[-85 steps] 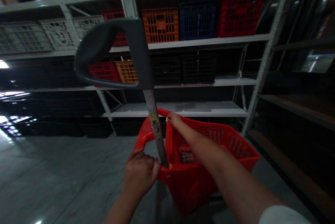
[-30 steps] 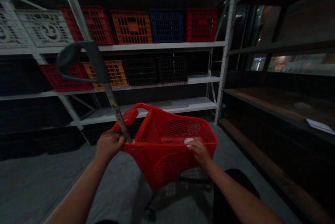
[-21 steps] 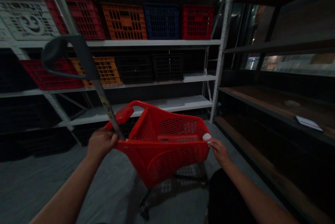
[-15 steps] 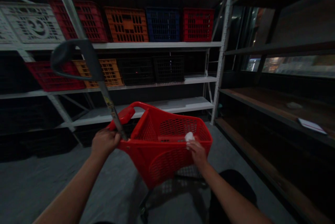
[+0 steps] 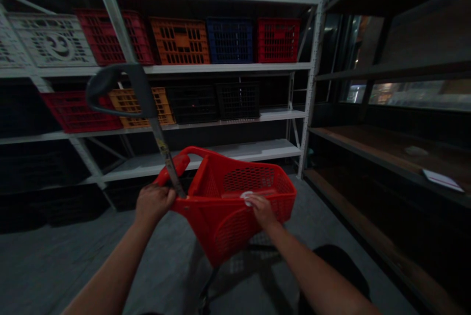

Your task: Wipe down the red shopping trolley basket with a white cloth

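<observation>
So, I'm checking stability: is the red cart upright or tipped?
Upright: the red cart opens upward and a leg points down toward the floor, with the left hand gripping its handle.

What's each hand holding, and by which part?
Left hand: red plastic shopping cart, by the near end of its handle. Right hand: small white wad, cloth or paper unclear, by its near edge, at the cart's rim.
</observation>
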A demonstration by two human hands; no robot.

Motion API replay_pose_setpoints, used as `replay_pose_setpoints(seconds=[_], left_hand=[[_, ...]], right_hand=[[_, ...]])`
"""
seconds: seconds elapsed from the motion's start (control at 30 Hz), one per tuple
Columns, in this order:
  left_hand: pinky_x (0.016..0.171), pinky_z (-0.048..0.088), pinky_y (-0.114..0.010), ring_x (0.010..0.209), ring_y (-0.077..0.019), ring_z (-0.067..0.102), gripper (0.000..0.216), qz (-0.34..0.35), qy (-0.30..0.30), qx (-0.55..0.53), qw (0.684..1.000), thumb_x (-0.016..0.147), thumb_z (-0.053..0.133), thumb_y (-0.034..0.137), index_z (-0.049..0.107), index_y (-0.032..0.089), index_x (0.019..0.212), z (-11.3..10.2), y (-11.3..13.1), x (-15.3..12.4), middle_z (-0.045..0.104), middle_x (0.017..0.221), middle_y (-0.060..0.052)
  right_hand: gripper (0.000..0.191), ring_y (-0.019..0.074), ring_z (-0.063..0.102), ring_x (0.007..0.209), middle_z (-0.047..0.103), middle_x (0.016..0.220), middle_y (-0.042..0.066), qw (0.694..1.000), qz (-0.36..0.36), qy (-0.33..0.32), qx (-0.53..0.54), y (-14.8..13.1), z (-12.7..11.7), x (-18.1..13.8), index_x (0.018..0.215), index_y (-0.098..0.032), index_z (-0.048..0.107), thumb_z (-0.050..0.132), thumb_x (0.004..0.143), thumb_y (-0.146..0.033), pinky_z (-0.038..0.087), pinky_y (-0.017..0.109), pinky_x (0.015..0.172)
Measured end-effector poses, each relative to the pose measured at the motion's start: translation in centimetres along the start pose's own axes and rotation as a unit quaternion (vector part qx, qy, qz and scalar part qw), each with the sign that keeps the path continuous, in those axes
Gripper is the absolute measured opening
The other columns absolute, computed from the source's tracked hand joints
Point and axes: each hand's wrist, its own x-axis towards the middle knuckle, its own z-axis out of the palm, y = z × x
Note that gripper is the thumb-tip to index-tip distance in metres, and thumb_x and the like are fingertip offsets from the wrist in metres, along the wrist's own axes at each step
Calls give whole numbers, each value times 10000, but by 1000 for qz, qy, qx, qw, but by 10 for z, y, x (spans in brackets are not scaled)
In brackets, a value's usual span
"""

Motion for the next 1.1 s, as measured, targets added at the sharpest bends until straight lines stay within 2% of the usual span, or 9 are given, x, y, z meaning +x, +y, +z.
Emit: replay_pose_setpoints(seconds=[0.13, 0.23, 0.47, 0.53, 0.63, 0.73, 0.87, 0.93, 1.1], left_hand=[[722, 387, -342, 721, -228, 597, 443, -15, 0, -2, 1000, 792, 318, 358, 608, 183, 507, 3, -1, 2, 650, 600, -82], [700, 385, -335, 703, -225, 593, 442, -20, -2, 15, 1000, 794, 317, 348, 598, 176, 501, 0, 3, 3, 640, 586, -89], [715, 383, -353, 682, -223, 573, 479, -24, -28, -21, 999, 820, 299, 383, 612, 155, 538, -5, 7, 8, 617, 587, -101], [762, 388, -370, 787, -240, 572, 442, -45, -15, -70, 996, 816, 326, 413, 628, 147, 635, -9, 7, 10, 636, 700, -111], [908, 349, -447, 1090, -290, 466, 399, -139, 96, -164, 972, 801, 386, 432, 579, 141, 994, -22, 19, -3, 570, 1094, -144], [982, 325, -472, 1227, -289, 351, 532, -197, 165, -312, 914, 755, 496, 445, 412, 176, 1206, -37, 60, -44, 386, 1313, -150], [898, 451, -386, 1169, -260, 451, 670, -196, -16, -596, 779, 677, 597, 449, 335, 286, 1272, -47, 143, -115, 386, 1340, -98], [917, 440, -354, 1131, -269, 489, 700, -211, -110, -665, 708, 592, 643, 502, 429, 271, 1217, -46, 172, -138, 479, 1272, -97], [790, 470, -326, 831, -236, 599, 412, -251, -245, -643, 680, 608, 583, 568, 615, 234, 847, -36, 172, -151, 658, 841, -61]], right_hand=[[336, 152, 628, 936, 685, 966, 22, 995, 24, 33, -93, 64, -82, -33, 877, -227, 680, 407, 762, -68, 483, 361, 895], [277, 178, 653, 865, 702, 893, 23, 985, 63, 67, -148, 91, -120, -41, 818, -227, 686, 437, 749, -129, 517, 375, 835], [261, 190, 657, 762, 699, 814, 35, 983, 91, 59, -151, 101, -130, -18, 734, -212, 670, 423, 706, -134, 539, 359, 735], [261, 198, 641, 820, 685, 865, 51, 982, 93, 75, -147, 85, -126, -13, 764, -205, 664, 418, 715, -134, 518, 380, 777], [240, 211, 595, 911, 633, 953, 84, 981, 107, 117, -111, 40, -115, -11, 811, -200, 649, 423, 753, -144, 480, 387, 826], [199, 203, 566, 911, 584, 940, 84, 982, 143, 117, -30, -25, -88, -18, 839, -212, 614, 424, 798, -168, 470, 344, 805], [178, 185, 568, 858, 579, 896, 59, 984, 142, 27, 100, -113, -41, -35, 888, -233, 569, 422, 806, -177, 480, 296, 748], [190, 176, 574, 857, 590, 908, 50, 977, 123, -49, 166, -144, -26, -42, 897, -246, 573, 432, 799, -166, 483, 282, 740], [275, 147, 598, 835, 632, 895, -1, 945, 78, -255, 189, -151, -48, -19, 925, -264, 618, 536, 718, -103, 470, 253, 764]])
